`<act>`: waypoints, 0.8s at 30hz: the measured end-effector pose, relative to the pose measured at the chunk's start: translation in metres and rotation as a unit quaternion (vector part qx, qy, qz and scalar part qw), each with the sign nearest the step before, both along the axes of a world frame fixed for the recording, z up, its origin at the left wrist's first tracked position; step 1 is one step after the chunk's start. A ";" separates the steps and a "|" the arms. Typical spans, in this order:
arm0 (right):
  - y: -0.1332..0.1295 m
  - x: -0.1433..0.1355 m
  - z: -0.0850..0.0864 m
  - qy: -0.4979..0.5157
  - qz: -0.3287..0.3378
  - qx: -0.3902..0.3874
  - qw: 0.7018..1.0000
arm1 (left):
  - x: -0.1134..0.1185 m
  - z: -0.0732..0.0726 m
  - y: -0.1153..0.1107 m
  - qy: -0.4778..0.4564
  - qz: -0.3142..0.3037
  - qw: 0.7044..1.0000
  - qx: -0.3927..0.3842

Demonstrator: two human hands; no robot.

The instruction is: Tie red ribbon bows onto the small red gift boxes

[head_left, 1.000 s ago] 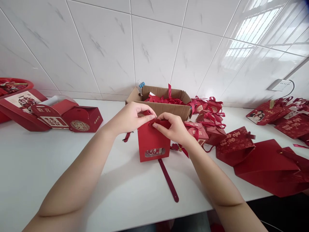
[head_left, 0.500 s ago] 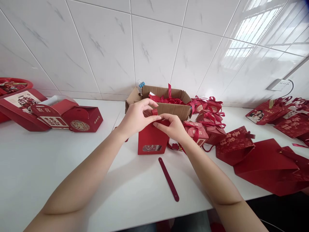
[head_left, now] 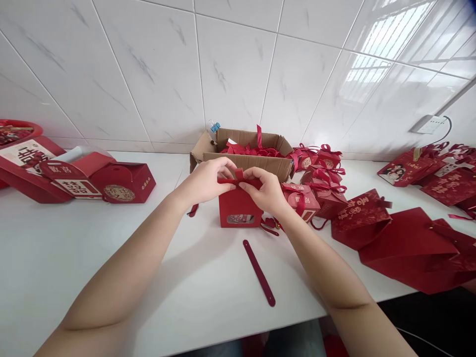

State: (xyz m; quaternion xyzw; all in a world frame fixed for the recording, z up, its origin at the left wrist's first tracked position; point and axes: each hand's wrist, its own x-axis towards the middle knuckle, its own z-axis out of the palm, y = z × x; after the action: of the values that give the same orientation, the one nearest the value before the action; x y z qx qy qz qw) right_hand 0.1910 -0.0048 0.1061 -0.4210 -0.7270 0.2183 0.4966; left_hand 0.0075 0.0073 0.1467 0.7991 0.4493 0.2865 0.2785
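Observation:
A red gift box [head_left: 240, 204] with a small clear window near its base stands upright on the white table. My left hand [head_left: 213, 179] pinches the left part of its top edge between thumb and fingers. From the right, my right hand [head_left: 266, 188] grips the same top edge, its thumb close to the left one. A short red tab sticks up between the two hands. Nearer to me lies a flat dark-red strap [head_left: 259, 272] with a hole at each end. My fingers partly hide the top of the box.
Behind the hands is an open cardboard box [head_left: 247, 163] of red ribbons. Several small ribboned boxes [head_left: 323, 196] stand to its right. Larger red bags [head_left: 412, 248] fill the right side. At left are red boxes [head_left: 128, 183] and a red basin [head_left: 22, 130].
The gift box has turned to face me more squarely and shifted slightly right and away. My left hand has moved down onto its top edge beside the right hand.

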 end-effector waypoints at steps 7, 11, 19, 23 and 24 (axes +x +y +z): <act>-0.001 0.007 0.006 -0.012 0.014 -0.036 0.999 | 0.000 -0.005 0.007 0.003 -0.006 1.000 -0.002; -0.005 0.021 0.017 -0.105 0.047 -0.079 0.990 | 0.000 -0.004 0.007 0.018 -0.006 1.000 -0.007; -0.023 0.027 0.036 -0.190 0.046 -0.065 0.979 | 0.004 0.018 -0.020 0.042 -0.030 0.999 0.003; -0.037 0.027 0.046 -0.154 0.077 -0.060 0.983 | 0.002 0.030 -0.032 0.044 -0.021 0.999 0.005; -0.040 0.026 0.047 -0.153 0.081 -0.060 0.983 | 0.001 0.032 -0.033 0.044 -0.011 0.999 0.006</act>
State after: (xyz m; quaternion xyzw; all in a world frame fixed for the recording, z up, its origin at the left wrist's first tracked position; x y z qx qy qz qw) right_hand 0.2175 -0.0452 0.1533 -0.4184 -0.8117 0.2342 0.3335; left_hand 0.0089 -0.0260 0.1784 0.8173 0.4505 0.2510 0.2570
